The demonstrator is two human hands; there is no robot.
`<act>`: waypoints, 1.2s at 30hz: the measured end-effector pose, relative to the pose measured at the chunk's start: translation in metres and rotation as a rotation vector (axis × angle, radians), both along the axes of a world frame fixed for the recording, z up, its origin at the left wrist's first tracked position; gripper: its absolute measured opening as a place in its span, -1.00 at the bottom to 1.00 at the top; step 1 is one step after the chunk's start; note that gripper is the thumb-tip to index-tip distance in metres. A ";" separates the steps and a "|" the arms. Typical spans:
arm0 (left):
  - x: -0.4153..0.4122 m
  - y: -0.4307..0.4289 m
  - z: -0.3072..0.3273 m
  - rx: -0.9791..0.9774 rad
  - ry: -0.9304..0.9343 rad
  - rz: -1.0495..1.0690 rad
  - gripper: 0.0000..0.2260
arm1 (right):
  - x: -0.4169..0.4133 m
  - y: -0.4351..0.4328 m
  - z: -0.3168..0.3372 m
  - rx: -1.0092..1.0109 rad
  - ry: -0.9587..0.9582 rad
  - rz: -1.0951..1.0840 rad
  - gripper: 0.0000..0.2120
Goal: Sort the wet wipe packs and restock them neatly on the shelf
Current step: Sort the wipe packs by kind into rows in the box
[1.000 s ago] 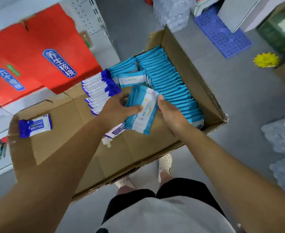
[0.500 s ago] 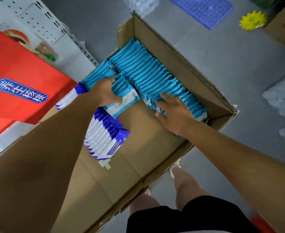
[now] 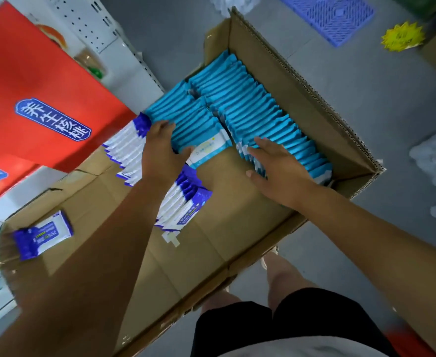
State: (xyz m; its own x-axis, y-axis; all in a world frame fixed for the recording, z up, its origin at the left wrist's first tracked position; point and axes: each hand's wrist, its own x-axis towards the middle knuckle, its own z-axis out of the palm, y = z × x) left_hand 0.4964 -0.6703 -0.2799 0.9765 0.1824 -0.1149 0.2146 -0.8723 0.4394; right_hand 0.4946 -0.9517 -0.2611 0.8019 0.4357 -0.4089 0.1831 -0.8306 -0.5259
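The cardboard box [image 3: 302,81] held two rows of teal wet wipe packs [image 3: 258,109] beside purple-white packs [image 3: 183,202]. Both grips lay open — left grip [image 3: 160,153] pressing the shorter teal row, right grip [image 3: 278,166] the longer.

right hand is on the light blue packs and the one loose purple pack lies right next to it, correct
Not quite. The right hand does rest on the light blue packs, but the head view shows the loose purple pack far from it, lying alone at the far left end of the cardboard box.
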 end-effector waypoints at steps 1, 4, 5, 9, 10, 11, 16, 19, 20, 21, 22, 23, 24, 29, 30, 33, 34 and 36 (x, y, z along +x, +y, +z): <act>-0.014 0.006 0.002 -0.015 -0.047 0.016 -0.44 | -0.004 0.005 0.005 0.012 -0.007 0.007 -0.42; -0.065 0.025 0.018 -0.057 -0.094 0.107 -0.53 | -0.023 0.029 0.019 0.054 -0.030 0.019 -0.44; -0.085 0.033 0.023 -0.063 -0.093 0.148 -0.56 | -0.031 0.040 0.024 0.064 -0.038 0.034 -0.45; -0.168 0.079 0.035 -0.049 -0.031 0.359 -0.54 | -0.074 0.098 0.035 0.094 0.014 0.134 -0.54; -0.190 0.093 0.036 -0.031 0.002 0.390 -0.52 | -0.087 0.115 0.035 0.094 0.030 0.164 -0.56; -0.212 0.107 0.035 -0.008 0.030 0.415 -0.50 | -0.101 0.132 0.033 0.088 0.035 0.206 -0.57; -0.327 0.166 0.037 0.062 0.178 0.707 -0.48 | -0.169 0.220 0.026 0.048 0.123 0.393 -0.60; -0.382 0.190 0.035 0.078 0.293 0.866 -0.52 | -0.197 0.274 0.012 0.027 0.107 0.509 -0.57; -0.396 0.196 0.033 0.046 0.340 0.905 -0.54 | -0.203 0.292 0.005 0.014 0.100 0.537 -0.56; -0.410 0.201 0.030 -0.002 0.392 0.927 -0.57 | -0.208 0.310 -0.001 -0.007 0.088 0.565 -0.54; -0.421 0.205 0.027 -0.062 0.434 0.922 -0.60 | -0.211 0.328 -0.006 -0.034 0.079 0.593 -0.52; -0.432 0.208 0.025 -0.139 0.458 0.910 -0.63 | -0.213 0.347 -0.010 -0.057 0.070 0.616 -0.51; -0.441 0.209 0.022 -0.227 0.465 0.906 -0.66 | -0.215 0.365 -0.015 -0.072 0.061 0.638 -0.50; -0.460 0.198 0.018 -0.603 0.316 1.086 -0.61 | -0.211 0.443 -0.036 -0.113 -0.074 0.691 -0.42; -0.461 0.196 0.015 -0.612 0.306 1.088 -0.60 | -0.209 0.454 -0.039 -0.130 -0.123 0.716 -0.38; -0.465 0.197 0.008 -0.605 0.280 1.081 -0.59 | -0.204 0.480 -0.050 -0.187 -0.207 0.826 -0.30; -0.467 0.199 0.004 -0.602 0.272 1.086 -0.59 | -0.203 0.484 -0.054 -0.222 -0.189 0.858 -0.30; -0.471 0.204 -0.001 -0.597 0.276 1.085 -0.59 | -0.204 0.481 -0.063 -0.293 -0.126 0.897 -0.36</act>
State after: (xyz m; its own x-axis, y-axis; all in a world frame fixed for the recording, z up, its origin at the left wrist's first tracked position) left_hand 0.0252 -0.4664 -0.2810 0.2889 0.7210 -0.6299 0.8390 0.1262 0.5293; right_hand 0.2901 -0.4706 -0.3244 0.2636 0.8043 -0.5326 0.8577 -0.4480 -0.2521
